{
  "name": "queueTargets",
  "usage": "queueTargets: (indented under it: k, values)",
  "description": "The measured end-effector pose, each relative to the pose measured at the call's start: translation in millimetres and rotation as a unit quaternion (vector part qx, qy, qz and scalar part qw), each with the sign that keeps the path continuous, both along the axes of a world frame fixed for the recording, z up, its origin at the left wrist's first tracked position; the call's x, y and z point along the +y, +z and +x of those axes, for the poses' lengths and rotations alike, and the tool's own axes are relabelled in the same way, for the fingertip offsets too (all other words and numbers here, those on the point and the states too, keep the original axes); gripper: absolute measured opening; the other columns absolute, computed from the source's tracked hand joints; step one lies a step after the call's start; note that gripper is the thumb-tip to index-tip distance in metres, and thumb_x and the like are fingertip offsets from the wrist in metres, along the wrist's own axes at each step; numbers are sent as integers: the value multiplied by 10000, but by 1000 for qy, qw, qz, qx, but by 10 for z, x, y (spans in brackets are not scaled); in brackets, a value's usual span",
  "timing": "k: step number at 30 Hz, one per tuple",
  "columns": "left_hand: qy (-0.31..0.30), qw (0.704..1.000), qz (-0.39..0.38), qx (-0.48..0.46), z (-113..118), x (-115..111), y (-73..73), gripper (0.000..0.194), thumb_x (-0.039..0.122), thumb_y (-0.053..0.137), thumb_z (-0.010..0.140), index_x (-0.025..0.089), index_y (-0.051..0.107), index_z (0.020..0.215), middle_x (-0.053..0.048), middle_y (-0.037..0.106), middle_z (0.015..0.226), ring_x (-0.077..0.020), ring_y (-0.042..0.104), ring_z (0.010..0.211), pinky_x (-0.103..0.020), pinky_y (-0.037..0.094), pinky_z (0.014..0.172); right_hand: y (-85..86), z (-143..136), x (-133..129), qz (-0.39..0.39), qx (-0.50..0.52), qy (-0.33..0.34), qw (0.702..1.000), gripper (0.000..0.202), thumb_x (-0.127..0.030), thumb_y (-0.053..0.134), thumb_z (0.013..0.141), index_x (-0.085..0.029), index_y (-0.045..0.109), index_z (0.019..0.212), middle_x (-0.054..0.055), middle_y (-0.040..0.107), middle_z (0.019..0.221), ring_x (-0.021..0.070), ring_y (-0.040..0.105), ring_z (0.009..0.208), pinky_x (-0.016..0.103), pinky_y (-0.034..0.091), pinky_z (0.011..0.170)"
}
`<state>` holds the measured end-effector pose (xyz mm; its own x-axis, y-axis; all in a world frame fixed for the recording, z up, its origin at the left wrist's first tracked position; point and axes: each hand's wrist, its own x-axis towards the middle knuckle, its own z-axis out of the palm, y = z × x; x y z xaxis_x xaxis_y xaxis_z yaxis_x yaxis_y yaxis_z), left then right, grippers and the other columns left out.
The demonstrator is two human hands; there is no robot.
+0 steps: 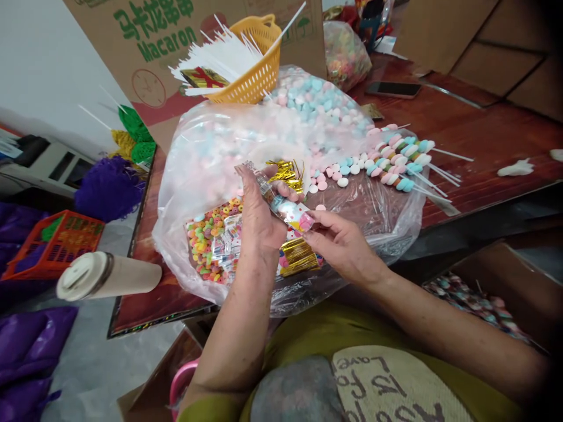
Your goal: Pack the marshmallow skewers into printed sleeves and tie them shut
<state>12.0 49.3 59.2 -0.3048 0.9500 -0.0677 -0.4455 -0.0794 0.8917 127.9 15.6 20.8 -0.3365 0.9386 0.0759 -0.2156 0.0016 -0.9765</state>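
A narrow clear plastic wrapper (288, 212) with a pink, yellow and white printed end slants across my left hand (261, 214). My left fingers curl round its length. At the printed end, my right hand (341, 240) pinches the wrapper between thumb and fingers. Whether candy is inside it I cannot make out. Below lie more flat printed wrappers (226, 243) and a bundle of gold twist ties (301, 259). Other gold strips (288, 174) show just behind my left fingers. Coloured ring candies (204, 249) lie to the left, partly hidden by my left arm.
Pastel candies (314, 94) fill a large clear plastic bag (180, 176). Candy skewers (400, 155) are stacked at its right. A yellow basket (259, 76) of white sticks stands behind. A lidded cup (127, 278) is on the table's left edge; a phone (393, 89) lies at the back.
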Motion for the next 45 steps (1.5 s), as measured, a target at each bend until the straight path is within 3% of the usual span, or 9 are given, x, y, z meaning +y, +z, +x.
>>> queueTargets:
  k: [5, 10, 16, 20, 23, 26, 34, 37, 45]
  values:
    - [-15, 1000, 9, -9, -28, -8, -20, 611, 745, 307, 765, 189, 543, 862, 7, 441, 567, -184, 582, 699, -339, 481, 673, 3, 8, -2, 21, -48, -14, 999, 178, -303, 592, 745, -159, 642, 837, 0, 587, 727, 120, 499, 663, 240, 413, 600]
    - [-22, 999, 7, -48, 61, -45, -45, 562, 716, 347, 779, 192, 549, 812, 29, 425, 492, -157, 578, 620, -302, 483, 654, 25, -16, 4, 39, -73, -37, 996, 197, -339, 596, 752, -157, 594, 677, -34, 465, 590, 85, 380, 554, 218, 334, 512]
    - [4, 992, -1, -126, 255, -130, -202, 490, 660, 457, 775, 181, 542, 834, 56, 464, 486, -114, 572, 548, -247, 486, 621, -107, -215, 85, -12, 28, -69, 997, 304, -387, 665, 712, -172, 505, 570, -15, 517, 678, 94, 451, 626, 223, 385, 562]
    - [-1, 998, 37, -48, 288, -242, -422, 373, 542, 550, 790, 197, 566, 932, 5, 629, 752, -127, 618, 792, -253, 481, 767, -114, -255, 195, -140, 98, -76, 982, 361, -461, 740, 603, -186, 506, 602, -59, 473, 506, 68, 404, 445, 201, 325, 411]
    - [3, 993, 58, 102, 183, -348, -547, 343, 431, 618, 780, 195, 590, 1026, -45, 644, 1004, -152, 590, 954, -279, 451, 859, -20, -211, 264, -150, 101, -90, 979, 401, -469, 764, 557, -183, 485, 591, -93, 400, 400, 25, 259, 321, 177, 170, 322]
    - [54, 944, 90, 314, 3, -415, -557, 265, 333, 652, 766, 193, 627, 990, -56, 655, 972, -167, 599, 907, -308, 454, 840, 43, -197, 267, -141, 96, -70, 983, 385, -445, 760, 569, -181, 484, 615, -88, 437, 412, 9, 236, 296, 169, 133, 312]
    - [116, 712, 198, 663, -174, -386, -408, 142, 198, 497, 836, 173, 628, 886, -83, 699, 868, -211, 629, 840, -378, 419, 835, -4, -261, 170, -143, 130, -19, 981, 271, -324, 679, 667, -191, 445, 639, -117, 336, 402, 11, 218, 321, 172, 131, 346]
    - [109, 688, 197, 690, -170, -398, -358, 128, 171, 467, 829, 159, 594, 842, -70, 683, 785, -204, 624, 770, -375, 407, 810, 15, -202, 166, -167, 146, 4, 975, 223, -270, 640, 676, -190, 438, 628, -108, 320, 415, 22, 221, 347, 184, 141, 366]
    - [98, 702, 180, 682, -173, -426, -241, 118, 189, 435, 828, 190, 530, 758, -34, 635, 702, -179, 587, 690, -319, 393, 683, 58, -87, 131, -175, 133, 78, 972, 134, -165, 611, 607, -175, 527, 711, -88, 344, 503, 36, 243, 422, 194, 219, 420]
